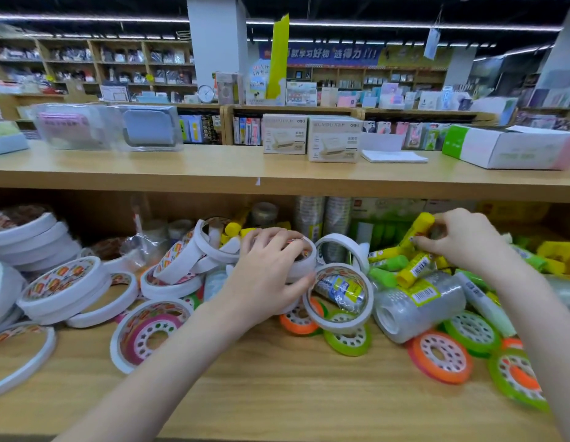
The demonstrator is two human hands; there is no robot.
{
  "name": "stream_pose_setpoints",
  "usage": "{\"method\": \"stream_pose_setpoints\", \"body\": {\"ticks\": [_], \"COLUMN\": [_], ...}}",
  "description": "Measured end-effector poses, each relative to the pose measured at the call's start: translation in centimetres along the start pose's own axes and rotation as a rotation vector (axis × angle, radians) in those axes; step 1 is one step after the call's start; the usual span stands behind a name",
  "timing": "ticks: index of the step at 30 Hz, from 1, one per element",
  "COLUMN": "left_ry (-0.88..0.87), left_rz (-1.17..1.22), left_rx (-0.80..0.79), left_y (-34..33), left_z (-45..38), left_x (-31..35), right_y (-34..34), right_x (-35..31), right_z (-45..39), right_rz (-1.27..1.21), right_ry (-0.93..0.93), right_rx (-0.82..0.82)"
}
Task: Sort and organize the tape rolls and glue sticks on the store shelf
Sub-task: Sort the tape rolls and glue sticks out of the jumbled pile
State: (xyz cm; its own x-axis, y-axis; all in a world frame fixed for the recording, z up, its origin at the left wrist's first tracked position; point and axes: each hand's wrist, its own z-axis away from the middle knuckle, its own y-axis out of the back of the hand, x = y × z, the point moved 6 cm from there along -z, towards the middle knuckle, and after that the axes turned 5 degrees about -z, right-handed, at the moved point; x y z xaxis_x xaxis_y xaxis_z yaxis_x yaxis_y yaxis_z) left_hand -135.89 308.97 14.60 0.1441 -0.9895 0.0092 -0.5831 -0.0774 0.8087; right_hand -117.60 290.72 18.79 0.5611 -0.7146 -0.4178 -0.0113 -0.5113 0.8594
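Left hand (271, 266): gripping a white tape roll (301, 261) in the central heap, fingers curled over its rim
Right hand (462, 240): pinching a yellow glue stick (416, 229) above the glue pile at right
Doing it well: lifting straight up, avoiding snagging neighbouring rolls
Textures: smooth paper-wrapped rings, slick plastic tubes, bare wooden shelf (277, 393)

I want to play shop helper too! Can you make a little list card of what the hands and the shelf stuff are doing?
place: wooden store shelf
left hand: grips a white tape roll
right hand: pinches a yellow glue stick
left side: stacked white tape rolls
right side: yellow and green glue sticks, orange and green tape reels
tidy yet: no, still jumbled
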Motion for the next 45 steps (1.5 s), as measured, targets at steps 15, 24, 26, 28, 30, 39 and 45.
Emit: {"method": "stream_pose_setpoints", "body": {"ticks": [15, 24, 26, 28, 30, 39, 45], "left_ry": [0.030, 0.065, 0.080, 0.086, 0.102, 0.290, 0.291], "left_rz": [0.010, 0.094, 0.079, 0.065, 0.036, -0.069, -0.236], "left_rx": [0.058, 0.109, 0.120, 0.138, 0.148, 0.047, -0.213], "left_y": [-0.2, 1.1, 1.5, 2.0, 2.5, 4.5, 2.2], "left_z": [0.0, 1.7, 2.4, 2.9, 3.4, 2.1, 1.2], "left_x": [-0.2, -1.1, -1.8, -2.5, -3.4, -8.2, -8.9], "right_y": [-2.5, -3.5, -3.1, -2.6, -2.5, -7.7, -11.4], "right_x": [1.5, -0.8, -1.2, -2.0, -3.5, -15.0, -16.5], "right_z": [0.5, 2.3, 2.8, 3.5, 4.1, 2.6, 1.0], "right_rz": [-0.222, -0.123, -0.139, -0.150, -0.179, -0.410, -0.048], "right_ry": [-0.010, 0.243, 0.300, 0.376, 0.470, 0.567, 0.433], "right_rx": [0.200, 0.049, 0.122, 0.173, 0.184, -0.253, -0.418]}}
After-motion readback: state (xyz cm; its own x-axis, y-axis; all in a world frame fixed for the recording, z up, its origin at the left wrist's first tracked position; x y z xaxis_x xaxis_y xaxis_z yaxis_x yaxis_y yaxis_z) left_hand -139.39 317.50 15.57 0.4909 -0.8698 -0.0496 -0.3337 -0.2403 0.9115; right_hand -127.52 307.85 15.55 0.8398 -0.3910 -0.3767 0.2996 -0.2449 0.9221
